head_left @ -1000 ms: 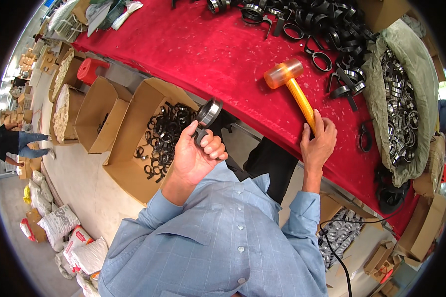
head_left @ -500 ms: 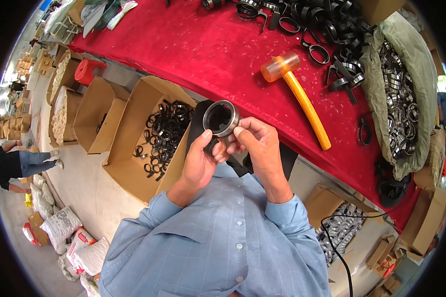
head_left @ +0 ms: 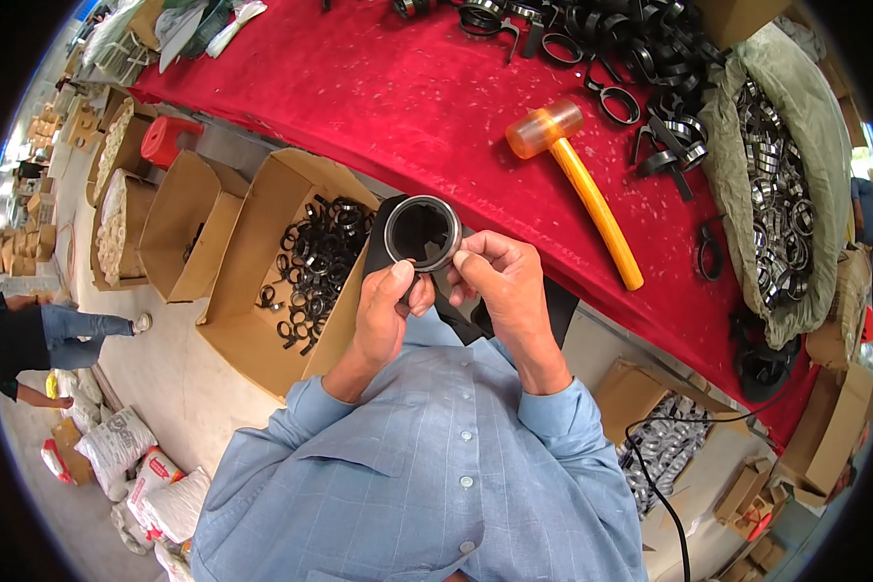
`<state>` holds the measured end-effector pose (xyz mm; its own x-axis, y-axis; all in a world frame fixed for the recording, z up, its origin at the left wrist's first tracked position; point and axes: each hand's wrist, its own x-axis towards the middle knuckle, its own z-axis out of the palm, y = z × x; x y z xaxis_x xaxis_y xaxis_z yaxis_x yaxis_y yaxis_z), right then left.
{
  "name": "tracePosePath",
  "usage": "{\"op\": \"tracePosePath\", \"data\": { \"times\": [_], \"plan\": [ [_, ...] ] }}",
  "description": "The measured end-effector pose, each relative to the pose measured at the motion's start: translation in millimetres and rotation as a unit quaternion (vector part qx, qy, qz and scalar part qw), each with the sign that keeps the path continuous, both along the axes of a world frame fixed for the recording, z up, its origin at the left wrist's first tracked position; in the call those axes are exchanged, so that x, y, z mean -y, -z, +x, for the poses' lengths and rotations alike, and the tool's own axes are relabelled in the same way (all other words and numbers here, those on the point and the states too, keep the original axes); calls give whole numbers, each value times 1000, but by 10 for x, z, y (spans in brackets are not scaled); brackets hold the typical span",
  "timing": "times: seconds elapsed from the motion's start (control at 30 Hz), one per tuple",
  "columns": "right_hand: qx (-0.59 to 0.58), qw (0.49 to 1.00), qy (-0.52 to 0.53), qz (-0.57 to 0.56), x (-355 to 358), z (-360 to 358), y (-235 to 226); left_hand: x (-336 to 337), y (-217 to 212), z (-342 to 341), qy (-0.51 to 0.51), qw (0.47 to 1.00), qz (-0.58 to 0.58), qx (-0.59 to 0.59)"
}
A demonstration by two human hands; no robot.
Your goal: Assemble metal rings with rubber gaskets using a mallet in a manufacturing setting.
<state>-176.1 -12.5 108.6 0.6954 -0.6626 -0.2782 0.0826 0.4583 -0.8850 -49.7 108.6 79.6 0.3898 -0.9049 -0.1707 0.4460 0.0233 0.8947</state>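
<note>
your left grip is clasping the black ring from below, between shirt and red bench, while your right grip is pinching its right edge, mallet lying benchtop.

No longer touches the mallet with the right hand; now brings it to the edge of the black ring. Turns the ring, nearly edge-on earlier, to face the camera. Shows, far left, a person with one foot reaching farther right.
</note>
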Motion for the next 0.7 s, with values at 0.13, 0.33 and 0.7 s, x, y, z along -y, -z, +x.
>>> {"op": "tracePosePath", "data": {
  "times": [0.13, 0.33, 0.7],
  "plan": [
    [1, 1000, -3, 2, 2, 4, 2, -10, -5, 13, -1, 1000, 0, 17],
    [6, 1000, -4, 11, 0, 9, 15, -28, -4, 10, 0, 1000, -2, 27],
    [-5, 1000, 6, -3, -38, 6, 0, -44, 2, 15, -5, 998, -5, 64]
  ]
}}
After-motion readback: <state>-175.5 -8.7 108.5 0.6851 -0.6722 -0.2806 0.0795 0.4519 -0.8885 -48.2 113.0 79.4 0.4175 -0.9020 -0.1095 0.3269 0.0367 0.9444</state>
